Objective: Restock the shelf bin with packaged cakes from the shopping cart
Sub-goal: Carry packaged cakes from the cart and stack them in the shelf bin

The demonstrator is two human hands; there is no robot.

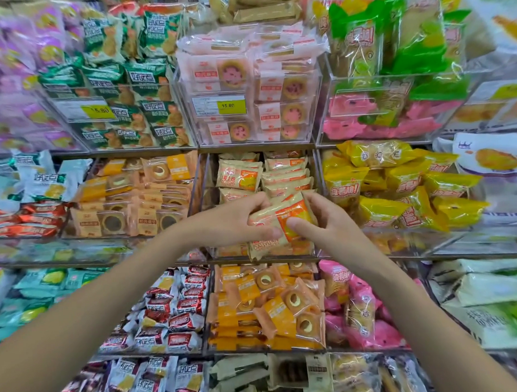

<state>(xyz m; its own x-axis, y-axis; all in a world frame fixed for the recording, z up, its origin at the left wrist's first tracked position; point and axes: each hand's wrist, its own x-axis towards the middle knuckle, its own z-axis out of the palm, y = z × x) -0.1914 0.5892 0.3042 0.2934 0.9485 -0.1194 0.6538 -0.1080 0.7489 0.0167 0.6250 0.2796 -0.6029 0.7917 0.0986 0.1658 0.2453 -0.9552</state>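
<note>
Clear acrylic shelf bins (317, 83) packed with wrapped snacks fill every shelf tier, leaving little free space. The left hand (237, 220) and right hand (320, 222) both pinch a beige-and-orange plastic cake packet (284, 215). It sits just above the middle clear bin's front rim (266, 256), which is half filled with matching packets.

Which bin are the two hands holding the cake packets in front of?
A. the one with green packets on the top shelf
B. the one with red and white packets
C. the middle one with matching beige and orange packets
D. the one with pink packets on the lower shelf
C: the left hand and right hand grip beige-and-orange cake packets right before the middle bin, which holds matching packets.
</note>
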